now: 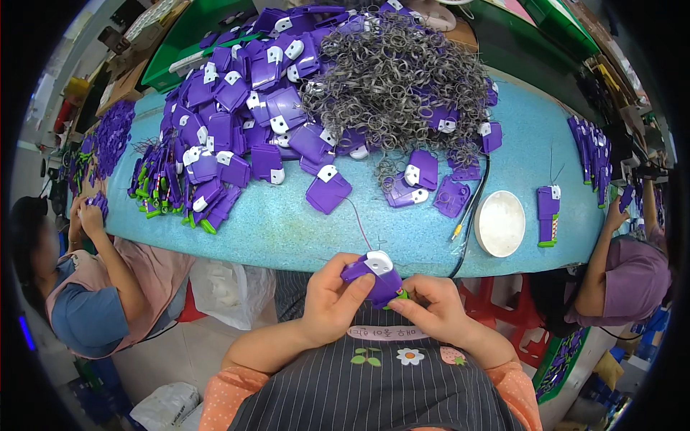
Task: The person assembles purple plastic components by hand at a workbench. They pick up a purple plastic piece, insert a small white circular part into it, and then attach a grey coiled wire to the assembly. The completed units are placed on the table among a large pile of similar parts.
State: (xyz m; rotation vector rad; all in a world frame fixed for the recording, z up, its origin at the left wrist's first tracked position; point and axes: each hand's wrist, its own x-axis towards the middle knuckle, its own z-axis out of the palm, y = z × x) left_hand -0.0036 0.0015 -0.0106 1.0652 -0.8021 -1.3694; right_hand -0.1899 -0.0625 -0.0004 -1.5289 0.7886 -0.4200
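My left hand grips a purple plastic casing with a white corner, thumb on its front face. At the casing's lower right my right hand pinches its small green end. A thin wire rises from the white corner. The casing is tilted, held just over the table's near edge, above my striped apron. Ahead of it a loose purple casing with a white corner lies on the blue table. What lies under my fingers is hidden.
Purple casings are heaped at the far left, beside a tangle of grey wire coils. To the right are a white bowl, a black cable and an assembled purple piece. People work at the left and right.
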